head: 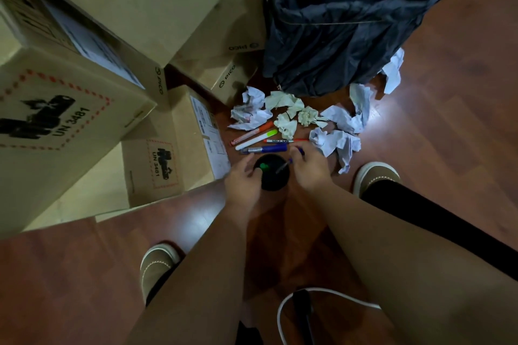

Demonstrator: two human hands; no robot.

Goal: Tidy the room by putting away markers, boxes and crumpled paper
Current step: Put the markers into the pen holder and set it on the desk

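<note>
A black pen cup [271,176] stands on the wooden floor between my hands, with a green-capped marker [263,167] inside. My left hand [243,180] curls round the cup's left side. My right hand [309,166] pinches a blue marker [288,163] whose tip points into the cup. Just beyond lie a dark blue marker [265,149], a thin red-ended pen [280,141], a green-capped marker [256,139] and an orange-capped marker [251,133]. Several crumpled papers [336,141] are scattered past them.
Cardboard boxes [173,148] are stacked at the left and far left. A bin lined with a dark bag [344,36] stands behind the papers. My shoes [375,176] flank the spot. A white cable [283,308] hangs near the bottom.
</note>
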